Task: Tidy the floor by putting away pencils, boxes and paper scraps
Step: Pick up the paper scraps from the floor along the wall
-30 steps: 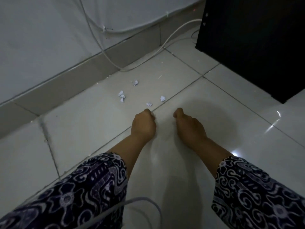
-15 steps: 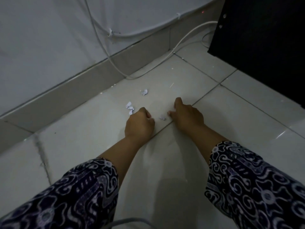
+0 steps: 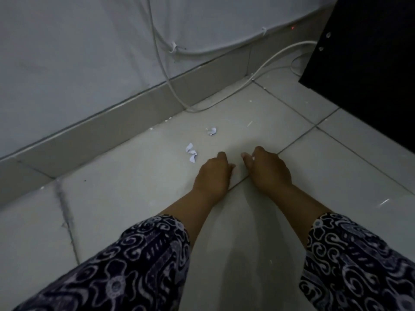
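Both of my hands rest low on the white tiled floor (image 3: 125, 198), close together. My left hand (image 3: 212, 176) is curled into a loose fist, with a pale bit of paper showing at its fingertips. My right hand (image 3: 268, 169) is curled too, and a small white scrap peeks out between thumb and fingers. A twisted pair of paper scraps (image 3: 191, 153) lies just left of and beyond my left hand. Another crumpled scrap (image 3: 212, 131) lies farther off toward the wall. No pencils or boxes are in view.
A grey skirting board (image 3: 139, 117) and wall run along the far side. White cables (image 3: 224, 102) trail down the wall and across the floor. A black cabinet (image 3: 368, 70) stands at the right. Tiny white crumbs dot the tile near the skirting.
Both hands have moved forward toward the scraps. The two scraps that lay by the tile joint are no longer on the floor; my hands closed over them.
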